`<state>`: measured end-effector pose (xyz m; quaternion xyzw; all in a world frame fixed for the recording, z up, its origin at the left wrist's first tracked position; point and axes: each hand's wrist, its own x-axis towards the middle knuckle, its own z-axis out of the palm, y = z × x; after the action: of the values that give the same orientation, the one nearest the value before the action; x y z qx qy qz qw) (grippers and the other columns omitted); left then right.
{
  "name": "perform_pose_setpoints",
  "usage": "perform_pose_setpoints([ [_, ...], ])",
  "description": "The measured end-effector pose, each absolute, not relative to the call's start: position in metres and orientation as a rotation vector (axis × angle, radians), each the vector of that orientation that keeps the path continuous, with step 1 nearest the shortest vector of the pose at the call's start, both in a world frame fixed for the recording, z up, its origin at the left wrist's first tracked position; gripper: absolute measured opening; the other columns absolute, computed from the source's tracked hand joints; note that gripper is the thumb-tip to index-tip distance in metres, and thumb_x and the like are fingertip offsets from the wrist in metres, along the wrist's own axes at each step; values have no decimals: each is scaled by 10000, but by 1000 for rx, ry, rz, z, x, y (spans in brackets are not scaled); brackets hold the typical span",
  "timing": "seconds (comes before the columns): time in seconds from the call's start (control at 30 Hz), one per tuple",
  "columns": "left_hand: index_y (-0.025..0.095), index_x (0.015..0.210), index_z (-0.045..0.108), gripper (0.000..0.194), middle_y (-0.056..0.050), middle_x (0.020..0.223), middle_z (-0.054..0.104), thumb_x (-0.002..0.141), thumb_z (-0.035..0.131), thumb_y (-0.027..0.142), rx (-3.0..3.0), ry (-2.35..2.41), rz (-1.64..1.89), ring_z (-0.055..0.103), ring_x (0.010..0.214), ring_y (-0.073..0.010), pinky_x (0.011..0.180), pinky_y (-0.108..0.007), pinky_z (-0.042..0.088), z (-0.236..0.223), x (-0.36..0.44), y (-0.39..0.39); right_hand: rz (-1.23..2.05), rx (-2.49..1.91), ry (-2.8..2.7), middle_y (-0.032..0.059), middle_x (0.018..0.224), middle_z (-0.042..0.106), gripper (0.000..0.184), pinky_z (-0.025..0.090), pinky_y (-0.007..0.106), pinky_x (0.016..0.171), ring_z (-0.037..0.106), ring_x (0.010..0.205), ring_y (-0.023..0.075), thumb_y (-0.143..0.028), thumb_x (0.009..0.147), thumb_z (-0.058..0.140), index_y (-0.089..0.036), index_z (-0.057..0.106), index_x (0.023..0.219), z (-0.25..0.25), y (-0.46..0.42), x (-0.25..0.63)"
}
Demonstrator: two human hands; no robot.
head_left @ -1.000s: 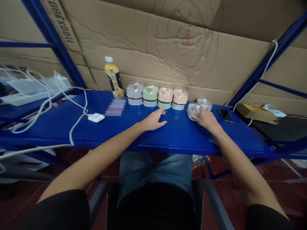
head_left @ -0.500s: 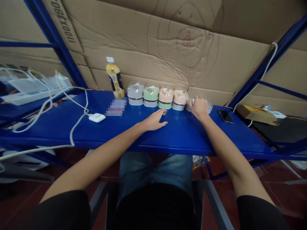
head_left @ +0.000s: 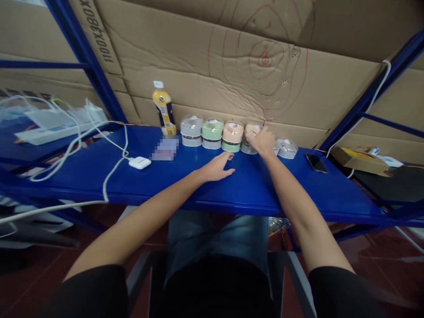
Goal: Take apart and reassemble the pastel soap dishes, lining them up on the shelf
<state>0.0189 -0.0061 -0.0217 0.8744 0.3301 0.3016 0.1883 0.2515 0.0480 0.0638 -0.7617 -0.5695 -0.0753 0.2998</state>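
Right hand (head_left: 264, 142) has shifted left, from the low containers onto the peach-topped stack (head_left: 253, 128)

My left hand (head_left: 215, 169) has stayed where it was, low in front of the peach-and-green stack (head_left: 232, 132), its thumb spread away from its fingers and nothing between them. The right fingers are curled over the right side of the peach-topped stack; I cannot tell whether they pinch it or only rest there, since the hand hides the contact. That stack stands upright on the counter (head_left: 245, 190), fourth in the row.

Contact here wants to be light and low. These are two-tier stacks, so pressure on the upper tier alone could slide it off the lower one – I would spread the touch across both and keep it level. My wrist passes close to a partly hidden container (head_left: 275, 149), with the low grey container (head_left: 287, 149) just beyond it, so I would lift the forearm slightly to avoid brushing them. The left hand is well placed as a stop – soft fingers, no squeezing
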Motion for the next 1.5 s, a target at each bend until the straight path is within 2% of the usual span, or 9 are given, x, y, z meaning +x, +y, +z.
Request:
perform_pose_setpoints([
  [0.1, 188, 1477, 582, 635, -202, 1465, 724, 935, 830, 408, 2340, 912, 943, 735, 1355, -379, 1206, -612, 585, -23, 19, -4, -174, -1916, -1499, 356, 1430, 711, 775, 484, 653, 1179, 650, 1376, 510, -594, 963, 666, -35, 560, 1488, 75, 33, 275],
  [0.2, 169, 1519, 540, 803, -225, 1430, 733, 868, 920, 445, 2114, 889, 1052, 737, 1353, -371, 1223, -611, 570, -20, 17, 1, -50, -1703, -1633, 275, 1516, 695, 753, 513, 603, 1180, 651, 1402, 452, -543, 991, 634, -106, 508, 1591, 86, 9, 296],
  [0.37, 188, 1623, 447, 923, -265, 1595, 631, 859, 923, 394, 1943, 794, 1061, 646, 1514, -369, 1273, -578, 534, -9, 8, 9, 471, -1308, -2115, 135, 1572, 683, 723, 560, 532, 1183, 664, 1414, 375, -528, 898, 720, -241, 584, 1547, 73, -26, 306],
  [0.57, 198, 1590, 511, 1033, -231, 1551, 682, 714, 1022, 395, 2072, 770, 905, 663, 1480, -411, 1233, -624, 563, -10, -2, 2, 812, -1092, -2369, 170, 1621, 651, 1006, 464, 586, 1314, 606, 1530, 407, -511, 683, 915, -217, 573, 1581, 45, -31, 297],
  [0.8, 202, 1569, 538, 1080, -219, 1505, 717, 656, 1049, 470, 2152, 725, 951, 701, 1418, -424, 1223, -662, 542, -20, 5, -1, 502, -1147, -2432, 207, 1628, 641, 1126, 485, 627, 1288, 608, 1512, 458, -670, 679, 959, -212, 575, 1634, 39, -37, 275],
  [1.0, 171, 1640, 474, 1162, -245, 1549, 678, 680, 1023, 526, 2179, 723, 947, 683, 1437, -428, 1225, -625, 542, -19, 6, -2, 333, -1093, -2378, 173, 1545, 709, 964, 540, 613, 1200, 685, 1375, 423, -736, 800, 870, -252, 618, 1595, 36, -40, 265],
  [1.07, 186, 1632, 525, 1093, -225, 1563, 663, 722, 1002, 560, 2281, 765, 934, 663, 1440, -429, 1239, -627, 525, -15, 5, -6, 354, -1162, -2262, 168, 1520, 728, 887, 553, 606, 1178, 703, 1338, 415, -702, 857, 827, -247, 616, 1588, 40, -40, 279],
  [1.23, 269, 1438, 795, 515, -143, 1356, 699, 998, 771, 534, 2530, 697, 802, 641, 1382, -368, 1282, -596, 488, -4, 6, -20, 383, -1446, -2018, 174, 1418, 773, 794, 583, 593, 1131, 729, 1266, 394, -666, 946, 745, -206, 602, 1577, 47, -37, 316],
  [1.5, 283, 1353, 858, 383, -146, 1357, 703, 1061, 691, 466, 2551, 687, 797, 587, 1431, -376, 1300, -636, 459, -3, 7, -18, 427, -1536, -1995, 150, 1304, 806, 761, 615, 576, 1083, 746, 1230, 388, -693, 990, 729, -245, 606, 1593, 43, -30, 324],
])
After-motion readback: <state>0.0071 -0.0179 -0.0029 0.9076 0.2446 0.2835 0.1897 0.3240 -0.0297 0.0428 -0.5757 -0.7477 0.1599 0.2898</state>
